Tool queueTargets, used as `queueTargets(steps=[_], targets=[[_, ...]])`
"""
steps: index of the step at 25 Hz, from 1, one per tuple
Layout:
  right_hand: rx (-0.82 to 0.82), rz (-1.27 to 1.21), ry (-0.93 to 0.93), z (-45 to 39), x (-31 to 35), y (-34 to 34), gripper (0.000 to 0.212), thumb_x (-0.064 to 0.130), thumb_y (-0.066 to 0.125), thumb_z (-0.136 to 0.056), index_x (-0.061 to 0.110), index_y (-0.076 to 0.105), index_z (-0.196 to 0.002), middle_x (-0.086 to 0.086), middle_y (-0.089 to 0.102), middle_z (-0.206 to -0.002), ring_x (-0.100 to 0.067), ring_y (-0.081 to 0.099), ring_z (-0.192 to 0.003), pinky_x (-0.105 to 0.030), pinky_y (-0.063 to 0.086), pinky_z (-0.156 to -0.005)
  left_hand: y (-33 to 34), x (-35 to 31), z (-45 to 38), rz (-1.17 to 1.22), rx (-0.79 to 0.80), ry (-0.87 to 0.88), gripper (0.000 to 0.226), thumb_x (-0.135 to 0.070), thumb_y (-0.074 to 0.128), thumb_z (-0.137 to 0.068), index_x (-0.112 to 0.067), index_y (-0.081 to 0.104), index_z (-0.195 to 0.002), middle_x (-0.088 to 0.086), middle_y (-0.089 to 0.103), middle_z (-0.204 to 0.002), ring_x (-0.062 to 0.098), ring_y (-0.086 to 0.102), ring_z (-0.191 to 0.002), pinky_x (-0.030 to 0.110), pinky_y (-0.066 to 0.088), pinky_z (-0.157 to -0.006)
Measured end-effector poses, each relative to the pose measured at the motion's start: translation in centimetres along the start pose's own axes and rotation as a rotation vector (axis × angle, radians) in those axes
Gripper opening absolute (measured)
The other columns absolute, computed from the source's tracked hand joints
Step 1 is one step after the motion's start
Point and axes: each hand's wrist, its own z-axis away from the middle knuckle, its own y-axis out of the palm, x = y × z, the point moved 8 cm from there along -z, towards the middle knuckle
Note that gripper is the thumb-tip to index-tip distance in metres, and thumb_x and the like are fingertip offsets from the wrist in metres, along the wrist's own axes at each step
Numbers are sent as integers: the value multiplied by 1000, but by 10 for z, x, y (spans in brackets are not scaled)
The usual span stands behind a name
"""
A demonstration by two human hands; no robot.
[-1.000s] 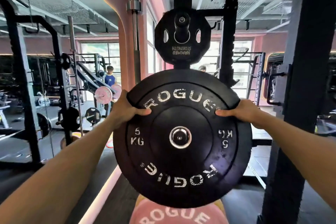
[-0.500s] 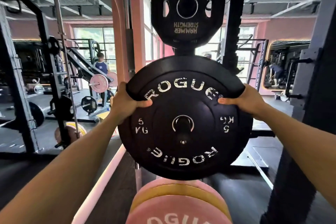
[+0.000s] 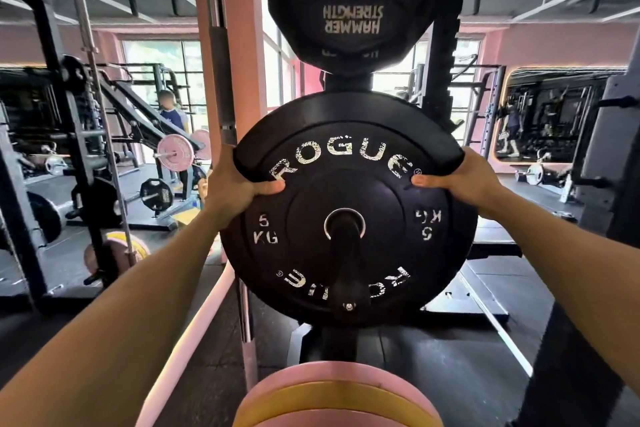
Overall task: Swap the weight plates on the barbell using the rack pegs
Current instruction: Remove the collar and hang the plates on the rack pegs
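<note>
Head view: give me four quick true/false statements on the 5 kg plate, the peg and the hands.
1. The black Rogue plate has the rack peg through its centre hole. True.
2. Only the left hand holds the plate. False: the right hand grips its opposite upper edge too.
3. The plate above it reads Rogue. False: the upper plate reads Hammer Strength.
4. Pink and yellow plates sit below the black one. True.
</note>
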Motion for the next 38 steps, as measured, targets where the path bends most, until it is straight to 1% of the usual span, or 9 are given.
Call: queueTargets(steps=[13,16,19,21,23,26,29,36,38], targets=[[-37,41,-10,-6,-5,6,97,66,87,-34,20,62,-115,-1,69,-112,-23,65,-105,-46,50,-97,6,10,-4,-76,-13,-18,89,-44,95,-54,-25,42,-122,3,59,-124,29,54,-119,52,41,-104],[-114,107,70,2,-9,6,100,68,86,-43,25,48,-126,-1,60,-126,-29,52,-122,-53,36,-106,6,4,0,-318,-28,-94,104,-56,87,-61,-24,31,-143,13,49,-139,39,40,-133,63,27,-109],[-115,307,109,14,-8,11,111,64,78,-65,29,17,-152,-11,36,-152,-38,40,-135,-53,33,-107,11,-9,11,-541,5,-206,119,-59,78,-71,-28,2,-157,17,32,-154,41,29,-142,73,16,-110],[-61,385,104,25,-9,15,115,59,72,-77,32,-7,-155,-12,14,-162,-40,31,-141,-53,32,-108,11,-12,20,-573,51,-222,120,-56,75,-78,-31,-13,-156,21,27,-156,43,30,-142,68,18,-112],[5,373,77,39,-13,14,115,54,71,-80,32,-15,-154,-13,0,-164,-38,22,-146,-51,30,-113,6,-8,34,-513,121,-190,116,-51,74,-81,-32,-12,-156,23,27,-155,43,33,-140,59,28,-113],[111,407,51,76,-21,14,106,53,72,-80,29,3,-157,-11,-1,-164,-35,23,-146,-50,29,-115,2,6,73,-441,237,-174,99,-48,78,-78,-25,21,-156,20,39,-150,37,42,-135,44,35,-113],[193,484,45,139,-31,20,86,59,71,-77,22,37,-148,-9,32,-154,-30,41,-136,-47,36,-110,11,30,137,-415,372,-216,86,-52,79,-75,-21,42,-145,14,55,-139,31,52,-128,36,41,-106],[451,551,342,350,-105,30,76,72,62,-75,25,52,-134,2,55,-137,-22,58,-119,-35,45,-97,23,100,345,-378,678,-347,72,-58,75,-77,-24,52,-137,3,58,-126,26,60,-114,19,43,-84],[515,559,438,427,-129,35,75,74,61,-76,25,54,-132,2,55,-136,-20,55,-120,-35,44,-96,19,120,419,-362,773,-426,74,-65,73,-73,-29,52,-134,-5,55,-121,23,62,-107,24,48,-91]])
